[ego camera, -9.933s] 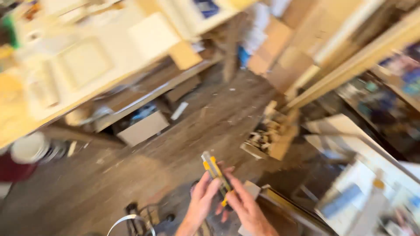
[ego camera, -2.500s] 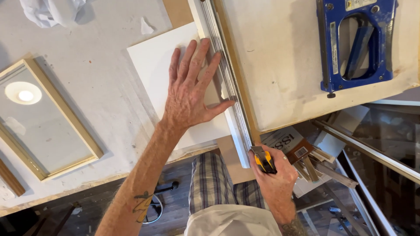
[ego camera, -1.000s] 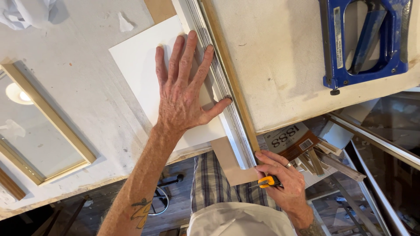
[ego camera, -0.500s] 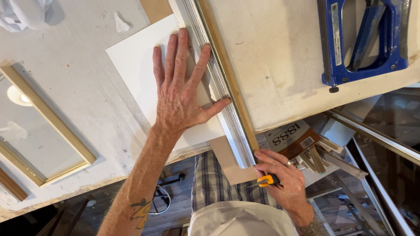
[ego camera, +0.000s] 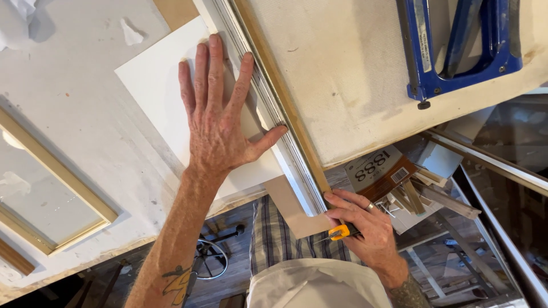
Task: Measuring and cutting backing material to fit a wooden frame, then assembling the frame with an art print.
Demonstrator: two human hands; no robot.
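Far left, a gold-edged picture frame [ego camera: 54, 188] lies on the pale, scuffed workbench [ego camera: 85, 114]. Left hand [ego camera: 220, 122] is spread flat, fingers open, pinning a white board [ego camera: 154, 85] against the long metal straightedge [ego camera: 268, 108]. Right hand [ego camera: 365, 228] is curled tight around a yellow utility knife [ego camera: 338, 232] at the straightedge's near end. Blue stapler [ego camera: 456, 45] sits upper right; below the bench edge, a cluttered wooden floor [ego camera: 456, 268].

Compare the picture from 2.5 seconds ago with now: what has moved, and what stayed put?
The right hand has drawn the yellow knife back along the metal straightedge to the near end of the board. The left hand still presses flat on the white board.
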